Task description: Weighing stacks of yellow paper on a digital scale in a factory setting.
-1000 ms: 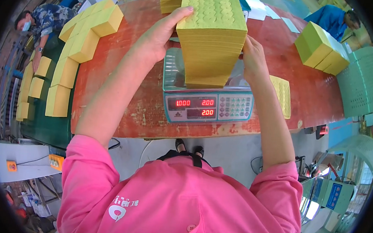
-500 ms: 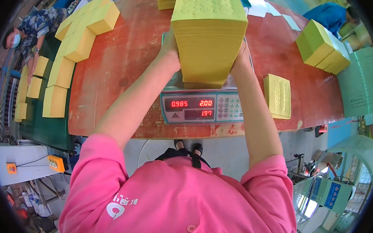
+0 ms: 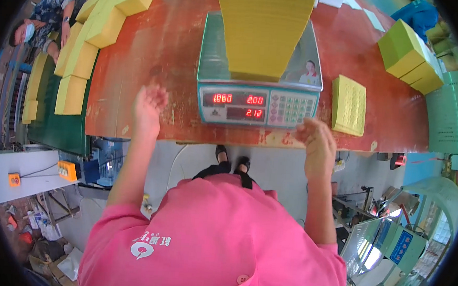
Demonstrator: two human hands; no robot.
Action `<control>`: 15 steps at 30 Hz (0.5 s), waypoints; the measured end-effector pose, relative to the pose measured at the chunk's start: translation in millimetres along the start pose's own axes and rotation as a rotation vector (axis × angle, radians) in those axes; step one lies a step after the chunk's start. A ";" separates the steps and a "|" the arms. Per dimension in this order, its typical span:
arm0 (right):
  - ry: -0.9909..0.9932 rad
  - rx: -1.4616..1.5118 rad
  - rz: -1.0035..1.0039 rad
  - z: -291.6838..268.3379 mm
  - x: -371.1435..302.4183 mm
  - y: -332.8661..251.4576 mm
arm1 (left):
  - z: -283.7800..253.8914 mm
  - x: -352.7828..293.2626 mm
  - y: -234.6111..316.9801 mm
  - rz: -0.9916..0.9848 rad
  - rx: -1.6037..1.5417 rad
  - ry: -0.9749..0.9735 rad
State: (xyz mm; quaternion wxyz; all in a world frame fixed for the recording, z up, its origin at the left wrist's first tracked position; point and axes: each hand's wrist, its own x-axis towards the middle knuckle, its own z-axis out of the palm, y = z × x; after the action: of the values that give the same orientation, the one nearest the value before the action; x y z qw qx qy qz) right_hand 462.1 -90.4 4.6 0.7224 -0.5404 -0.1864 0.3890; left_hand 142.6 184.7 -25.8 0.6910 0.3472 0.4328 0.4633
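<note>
A tall stack of yellow paper sheets (image 3: 262, 35) stands on the metal pan of a digital scale (image 3: 208, 58); the top of the stack runs out of the picture. Red digits glow on the scale's front panel (image 3: 233, 113), beside a keypad. My left hand (image 3: 150, 106) is empty above the table's front edge, left of the scale, its fingers open. My right hand (image 3: 317, 143) hovers at the scale's front right corner, holding nothing, with fingers loosely bent and apart. Near it lies a smaller stack of yellow embossed paper (image 3: 348, 106).
Yellow paper blocks (image 3: 82, 55) line the red table's (image 3: 145, 49) left side, next to a green surface (image 3: 57, 119) where a masked person (image 3: 53, 14) works. More yellow blocks (image 3: 410, 57) sit at the far right, near a person in blue (image 3: 417, 18).
Both hands have let go of the tall yellow stack and drawn back towards me, spreading apart. The stack now rests on the scale, and its red readout has risen.
</note>
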 end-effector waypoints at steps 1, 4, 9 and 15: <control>0.027 0.072 0.054 -4.5 -20.5 10.1 | -10.5 -24.0 -10.2 -0.053 -0.003 0.084; 0.151 0.170 0.243 -17.8 -59.0 43.7 | -29.5 -69.6 -38.7 -0.155 0.014 0.181; 0.102 0.236 0.270 -6.6 -71.8 46.6 | -14.6 -98.8 -55.7 -0.225 -0.018 0.109; 0.077 0.147 0.185 -14.1 -62.0 34.6 | -9.5 -101.0 -51.8 -0.170 0.016 0.093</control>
State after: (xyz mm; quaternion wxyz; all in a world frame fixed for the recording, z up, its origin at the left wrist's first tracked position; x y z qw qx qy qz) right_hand 420.4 -142.8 -22.9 0.7276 -0.5155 -0.0790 0.4457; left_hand 131.7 73.3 -47.1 0.7043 0.2926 0.4959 0.4152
